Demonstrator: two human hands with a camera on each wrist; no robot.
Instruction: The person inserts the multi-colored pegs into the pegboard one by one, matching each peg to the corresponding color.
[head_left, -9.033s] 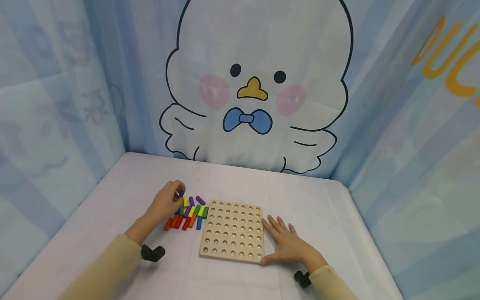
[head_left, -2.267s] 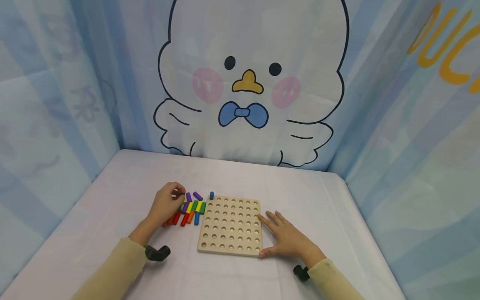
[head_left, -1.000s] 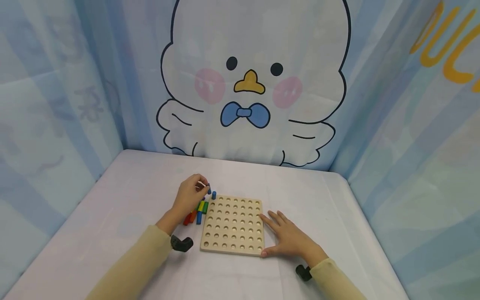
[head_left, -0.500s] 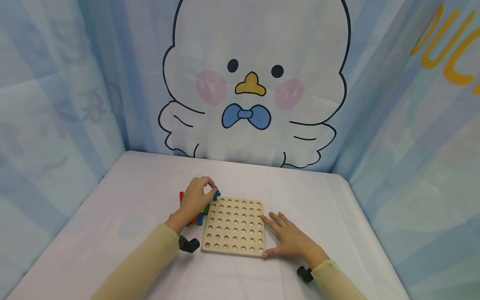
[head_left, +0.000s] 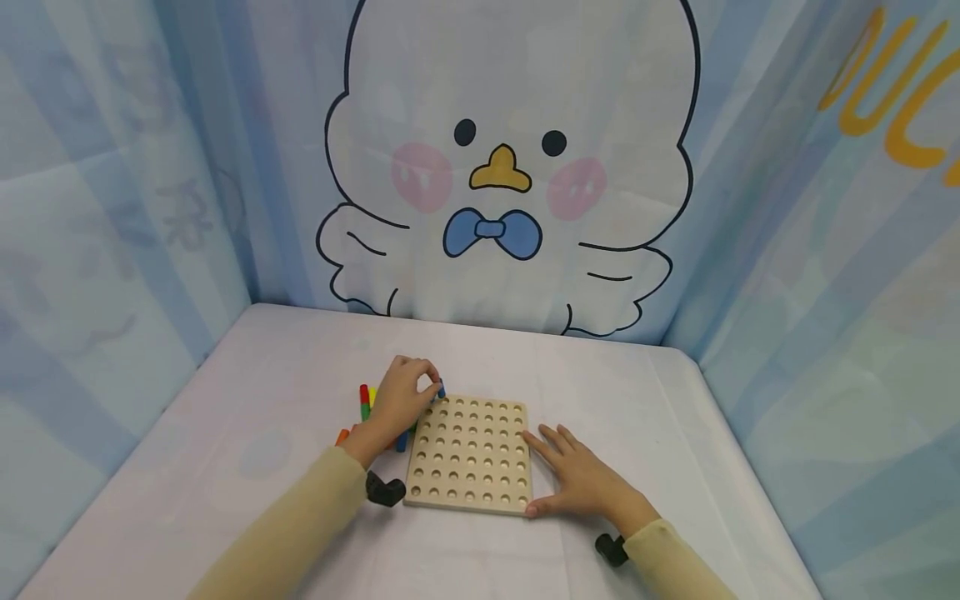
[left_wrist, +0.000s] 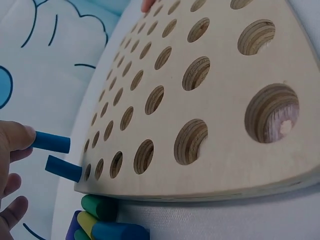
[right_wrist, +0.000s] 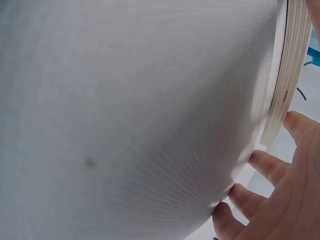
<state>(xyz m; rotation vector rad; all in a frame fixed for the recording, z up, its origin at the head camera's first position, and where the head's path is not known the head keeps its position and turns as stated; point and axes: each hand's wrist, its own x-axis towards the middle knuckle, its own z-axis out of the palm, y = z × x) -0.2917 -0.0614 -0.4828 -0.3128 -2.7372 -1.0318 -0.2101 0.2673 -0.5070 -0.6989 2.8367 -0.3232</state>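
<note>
White table (head_left: 615, 400); holed board (left_wrist: 225, 160), blue peg (left_wrist: 64, 169) slotted at corner.

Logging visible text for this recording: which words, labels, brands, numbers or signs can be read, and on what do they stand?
"DUC": orange-yellow letters on the right-hand curtain; what follows is cut off by the frame edge.
Left-hand curtain: faint marks, too blurred to read.
Wooden pegboard and blue pegs: no readable text.

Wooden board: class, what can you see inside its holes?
One blue peg stands in a corner hole of the wooden board, its lower end hidden inside. The left hand holds another blue peg, not yet inserted.
</note>
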